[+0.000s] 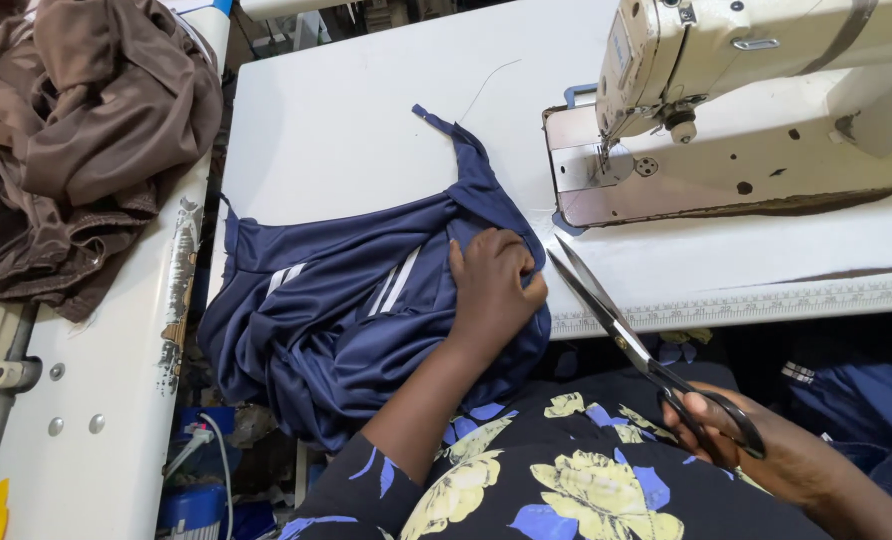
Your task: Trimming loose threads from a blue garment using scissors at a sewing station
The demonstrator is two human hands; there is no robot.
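On the table [346, 120], left hand [491, 290] presses flat on navy cloth [346, 320], fingers released; right hand [756, 450] fingers grasping open scissors [626, 335].

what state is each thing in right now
left hand: pressed flat on the navy garment
right hand: gripping the scissors
scissors: blades open, tips near the garment's edge
navy garment: bunched, draping off the table
brown cloth: heaped
sewing machine: nothing under its needle

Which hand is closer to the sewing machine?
The left. The left hand presses on the navy garment lying on the table, just below-left of the sewing machine. The right hand is lower, off the table, holding the scissors.
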